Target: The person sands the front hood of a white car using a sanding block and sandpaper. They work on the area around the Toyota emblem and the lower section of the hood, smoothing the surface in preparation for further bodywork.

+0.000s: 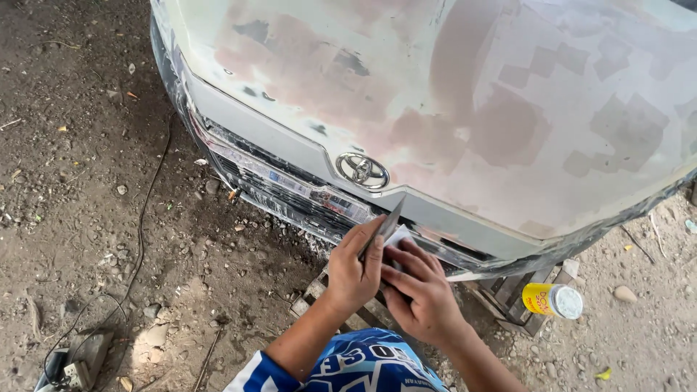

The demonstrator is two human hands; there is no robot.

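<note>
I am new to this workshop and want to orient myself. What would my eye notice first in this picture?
First the car hood, filling the top of the view, patched with grey and pinkish filler, a round emblem on its front edge. Below it, the left hand and right hand hold a thin flat blade. A yellow can lies on the wooden pallet at right.

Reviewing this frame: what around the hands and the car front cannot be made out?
- Head view: the white piece under the scraper is mostly covered by the left hand and right hand.
- The hood is cut off by the top and right edges.
- The pallet is largely hidden by the bumper and arms.
- The can: contents not visible.
- The power strip is too small to tell detail.
</note>
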